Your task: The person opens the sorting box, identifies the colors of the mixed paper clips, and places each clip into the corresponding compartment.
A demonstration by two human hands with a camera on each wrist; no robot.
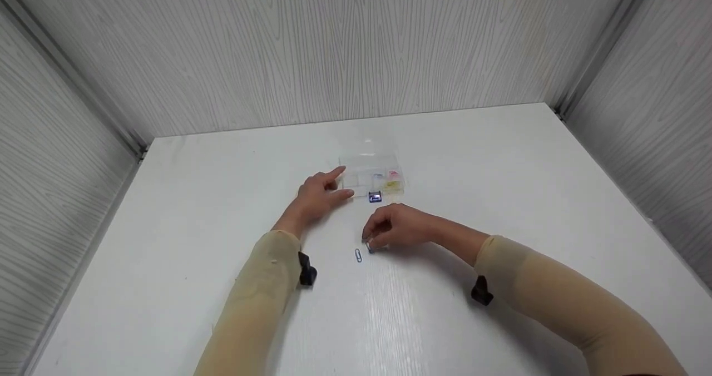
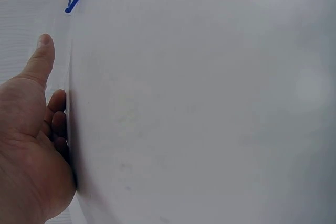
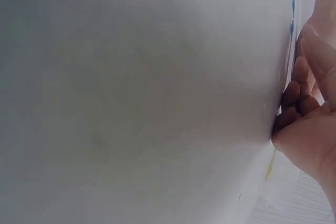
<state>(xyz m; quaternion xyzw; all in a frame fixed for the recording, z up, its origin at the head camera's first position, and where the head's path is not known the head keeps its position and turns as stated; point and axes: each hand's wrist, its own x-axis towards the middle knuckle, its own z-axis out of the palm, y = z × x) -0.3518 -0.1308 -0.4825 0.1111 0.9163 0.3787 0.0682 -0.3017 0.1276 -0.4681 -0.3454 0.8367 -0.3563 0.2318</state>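
Observation:
A clear plastic compartment box (image 1: 361, 162) with its lid swung back lies on the white table, a blue latch (image 1: 375, 197) at its front. My left hand (image 1: 318, 197) rests at the box's left side, thumb and forefinger stretched out along it. In the left wrist view the same hand (image 2: 26, 124) has its thumb extended and its other fingers partly hidden. At the fingertips of my right hand (image 1: 403, 224), a blue paper clip (image 1: 369, 247) is pinched close to the tabletop. Just left of it lies another blue paper clip (image 1: 358, 255).
Yellow pieces (image 1: 392, 185) and pink pieces (image 1: 393, 174) sit in the box's right-hand compartments. The white table (image 1: 183, 226) reaches back to a wood-grained panel (image 1: 334, 48), with similar panels at both sides.

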